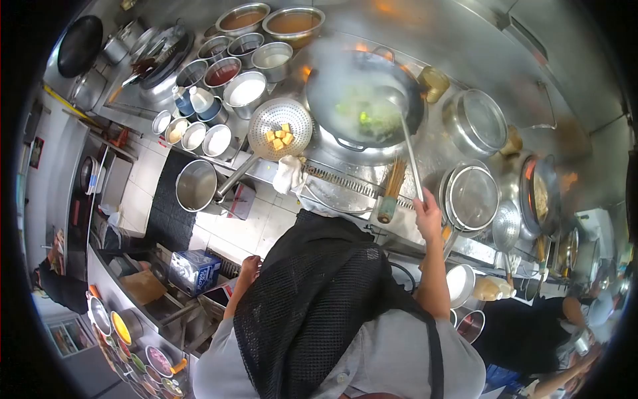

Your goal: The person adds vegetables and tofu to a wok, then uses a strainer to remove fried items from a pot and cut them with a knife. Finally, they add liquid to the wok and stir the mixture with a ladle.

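Note:
My right hand (428,214) is wrapped round the long handle of a ladle (411,156). The ladle's bowl reaches into a large black wok (323,116), where green vegetables (367,118) show through thick steam. Down by my left side hangs my left hand (250,269), fingers curled, with nothing visible in it and touching nothing. Left of the wok, a perforated strainer (260,114) holds several yellow cubes (278,138). A bamboo wok brush (392,189) lies on the stove's front edge, close to my right hand.
Flames (306,72) show round the wok. Steel seasoning pots (244,93) crowd the left, with a white cloth (289,175) on the edge. Stacked sieves (472,197) and another wok (539,193) stand right. A co-worker (522,332) is at lower right.

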`<state>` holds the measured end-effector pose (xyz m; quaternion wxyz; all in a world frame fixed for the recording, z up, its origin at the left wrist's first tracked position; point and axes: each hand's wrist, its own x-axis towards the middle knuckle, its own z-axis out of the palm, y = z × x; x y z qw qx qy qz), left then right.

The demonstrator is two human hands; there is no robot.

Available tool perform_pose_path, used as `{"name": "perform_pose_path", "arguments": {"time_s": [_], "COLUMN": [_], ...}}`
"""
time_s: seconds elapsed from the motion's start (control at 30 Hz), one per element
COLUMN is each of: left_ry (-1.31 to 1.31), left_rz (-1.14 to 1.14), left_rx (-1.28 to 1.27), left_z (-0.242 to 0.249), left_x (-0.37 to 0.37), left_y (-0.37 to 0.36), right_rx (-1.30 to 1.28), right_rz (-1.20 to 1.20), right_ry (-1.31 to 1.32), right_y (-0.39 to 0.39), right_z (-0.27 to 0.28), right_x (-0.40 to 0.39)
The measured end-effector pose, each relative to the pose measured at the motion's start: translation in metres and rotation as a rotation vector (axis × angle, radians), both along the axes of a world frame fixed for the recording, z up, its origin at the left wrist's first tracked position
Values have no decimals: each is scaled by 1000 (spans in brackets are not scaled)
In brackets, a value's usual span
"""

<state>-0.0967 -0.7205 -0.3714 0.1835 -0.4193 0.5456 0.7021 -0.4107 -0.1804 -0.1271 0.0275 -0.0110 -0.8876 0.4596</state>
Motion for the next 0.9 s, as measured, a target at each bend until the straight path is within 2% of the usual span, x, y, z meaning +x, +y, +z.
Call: {"name": "perform_pose_path", "arguments": {"time_s": [0.03,0.07,0.1,0.13,0.17,0.2,0.3,0.33,0.43,0.53,0.67,0.73,0.9], "left_ry": [0,-64,-125,38,234,307,605,659,915,1080,1096,949,911], "left_rz": [-12,-189,-361,-477,-386,-314,-383,-402,-540,-698,-871,-1014,-1131], "left_rx": [-6,-286,-566,-714,-900,-929,-1021,-986,-987,-1052,-1167,-1251,-1233], "left_z": [29,57,70,68,64,80,157,186,238,256,270,256,253], "left_x": [-22,-46,-59,-74,-83,-105,-178,-201,-258,-304,-348,-361,-367], "left_y": [9,18,21,16,20,30,62,77,117,157,194,203,202], "right_rx": [17,-40,-46,-73,-100,-81,-33,-64,40,143,201,219,303], "right_rz": [-57,-129,-137,-162,-186,-199,-266,-304,-327,-341,-374,-399,-369], "right_ry": [6,-157,-153,-149,-145,-42,34,0,86,121,79,48,-22], "right_y": [7,0,-5,-9,-11,-11,-12,-25,-32,-31,-36,-37,-36], "right_z": [-6,21,28,31,31,21,-8,10,2,-22,-49,-64,-91], "right_x": [5,16,21,28,35,40,54,62,76,89,109,118,136]}}
